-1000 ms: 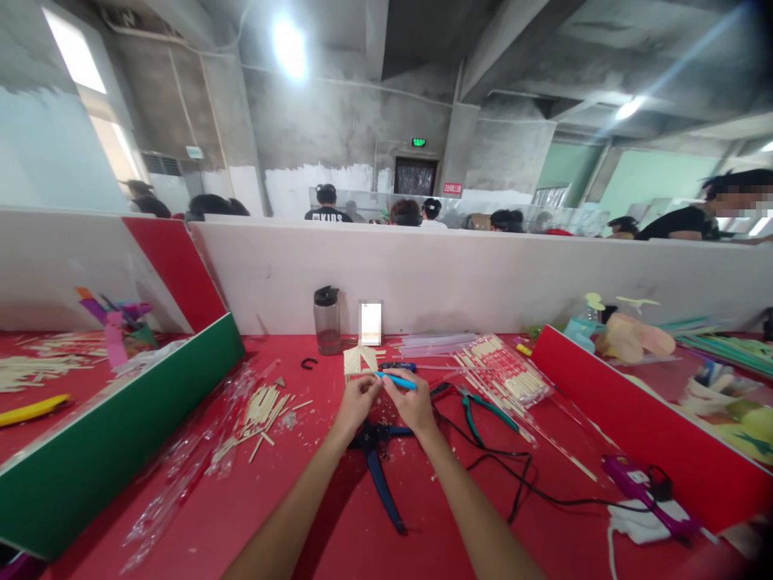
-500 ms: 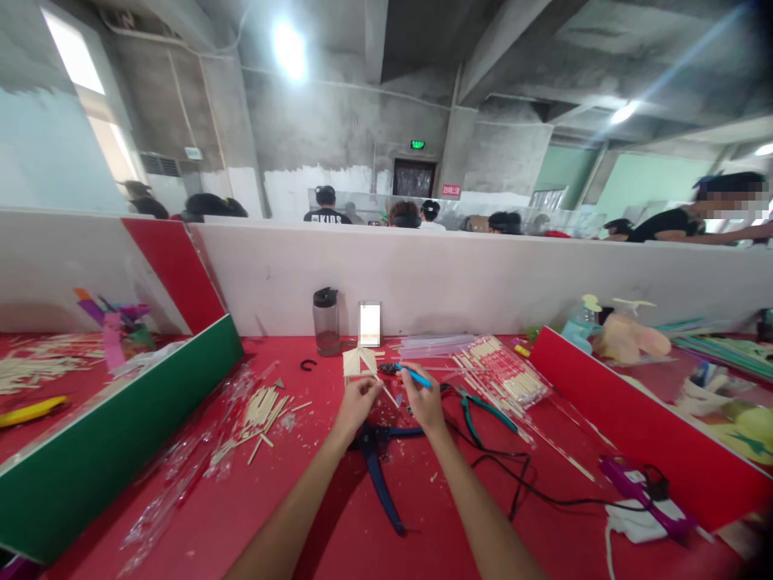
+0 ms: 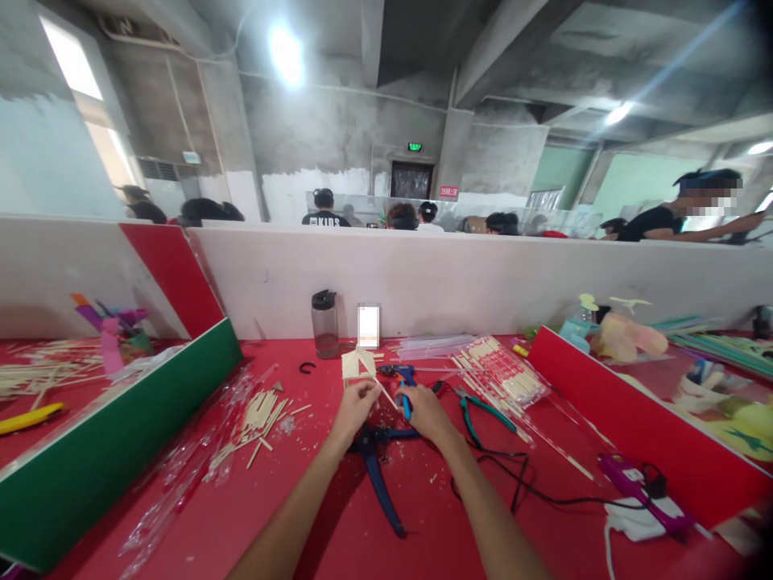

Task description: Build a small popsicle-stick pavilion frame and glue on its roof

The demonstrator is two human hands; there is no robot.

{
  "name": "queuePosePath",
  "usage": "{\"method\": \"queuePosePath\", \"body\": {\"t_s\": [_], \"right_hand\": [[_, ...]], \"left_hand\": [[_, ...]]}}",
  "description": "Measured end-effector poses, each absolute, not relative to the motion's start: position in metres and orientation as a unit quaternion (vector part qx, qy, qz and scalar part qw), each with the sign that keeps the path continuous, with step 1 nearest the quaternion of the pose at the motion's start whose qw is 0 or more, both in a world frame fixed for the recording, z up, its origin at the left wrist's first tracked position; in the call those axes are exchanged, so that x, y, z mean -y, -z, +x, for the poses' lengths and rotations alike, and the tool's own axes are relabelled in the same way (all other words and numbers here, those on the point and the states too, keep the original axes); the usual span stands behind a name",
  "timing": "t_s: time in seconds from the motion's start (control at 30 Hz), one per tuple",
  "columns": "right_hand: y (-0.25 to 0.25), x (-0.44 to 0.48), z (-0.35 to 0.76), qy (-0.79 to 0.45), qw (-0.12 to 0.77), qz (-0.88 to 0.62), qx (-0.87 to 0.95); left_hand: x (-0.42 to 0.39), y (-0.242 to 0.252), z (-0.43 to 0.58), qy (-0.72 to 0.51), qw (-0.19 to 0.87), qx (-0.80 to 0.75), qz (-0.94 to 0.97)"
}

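My left hand is closed, pinching a thin pale wooden stick that slants down to the right. Just beyond its fingertips stands a small house-like piece built from pale sticks. My right hand is wrapped round a blue glue gun, whose dark nozzle points left, close to the stick piece. The gun's light-blue part shows by the fingers; the palm hides the rest. Below both hands lies a dark-blue hand cutter with its handles spread.
Green-handled pliers and a black cable lie to the right, near bagged sticks. Loose sticks lie left. A bottle stands at the back. Green and red dividers flank the table.
My right hand has turned the glue gun, so its light-blue part now points downward and the dark-blue body shows above. My left hand stays nearly still with the stick.
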State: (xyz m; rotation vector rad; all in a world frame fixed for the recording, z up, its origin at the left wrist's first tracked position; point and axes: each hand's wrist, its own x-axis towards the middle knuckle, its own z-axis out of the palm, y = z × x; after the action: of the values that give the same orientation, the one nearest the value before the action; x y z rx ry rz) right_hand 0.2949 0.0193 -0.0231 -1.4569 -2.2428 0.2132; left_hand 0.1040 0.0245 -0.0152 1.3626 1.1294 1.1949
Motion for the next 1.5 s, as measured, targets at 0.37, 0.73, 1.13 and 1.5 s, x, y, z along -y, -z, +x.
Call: {"method": "queuePosePath", "body": {"t_s": [0.37,0.73,1.13,1.5], "right_hand": [[0.009,-0.019,0.302,-0.160,0.398,-0.488,0.760],[-0.023,0.038,0.265,-0.333,0.555,-0.335,0.685],[-0.003,0.023,0.263,-0.470,0.638,-0.295,0.534],[-0.006,0.024,0.262,-0.455,0.635,-0.309,0.542]], "left_hand": [[-0.011,0.007,0.074,-0.506,0.346,-0.477,0.630],[0.031,-0.017,0.081,-0.456,0.394,-0.362,0.711],[0.022,-0.015,0.069,-0.471,0.360,-0.418,0.688],[0.025,-0.023,0.070,-0.482,0.319,-0.427,0.695]]}}
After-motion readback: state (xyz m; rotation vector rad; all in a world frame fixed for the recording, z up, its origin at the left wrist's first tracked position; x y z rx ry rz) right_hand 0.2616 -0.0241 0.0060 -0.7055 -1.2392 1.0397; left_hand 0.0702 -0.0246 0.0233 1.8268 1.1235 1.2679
